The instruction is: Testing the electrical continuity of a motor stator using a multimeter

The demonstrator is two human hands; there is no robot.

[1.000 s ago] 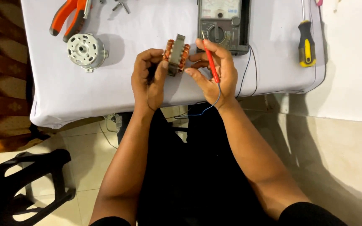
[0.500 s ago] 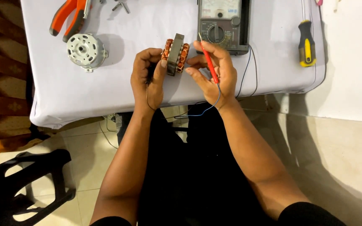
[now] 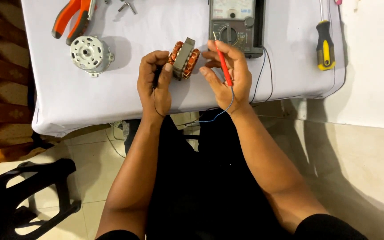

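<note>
- Shifted only slightly since the earlier frames: stator (image 3: 184,58) tilted a little more upright between the hands, red probe (image 3: 222,63) kept at nearly the same slant.
- No containers in view; loose tools only, lying on the white-covered table (image 3: 125,89).
- Left hand (image 3: 155,82): grip closed narrow, thumb and forefinger pinching the stator's 9 o'clock edge, a thin dark wire (image 3: 154,100) trailing from the palm toward 6 o'clock.
- Stator: grey laminated core with copper-coloured windings on both faces, held just above the table's near edge, touching the left fingertips.
- Right hand (image 3: 226,75): grip closed on the red probe, held pen-like, metal tip pointing to 11 o'clock, just beside the stator's 3 o'clock side; contact between tip and winding too small to tell.
- Blue lead (image 3: 212,118) running from the right palm down over the table edge toward 7 o'clock.
- Analogue multimeter (image 3: 235,24) at 12 o'clock of the right hand, just beyond the fingertips.
- Round silver motor cap (image 3: 90,53) at 9 o'clock of the left hand, well apart.
- Orange-handled pliers (image 3: 74,20) at 11 o'clock of the cap, near the far edge.
- Yellow-and-black screwdriver (image 3: 324,46) at 3 o'clock of the multimeter, near the table's right edge.
- Black plastic chair (image 3: 32,195) on the tiled floor at 7 o'clock.
</note>
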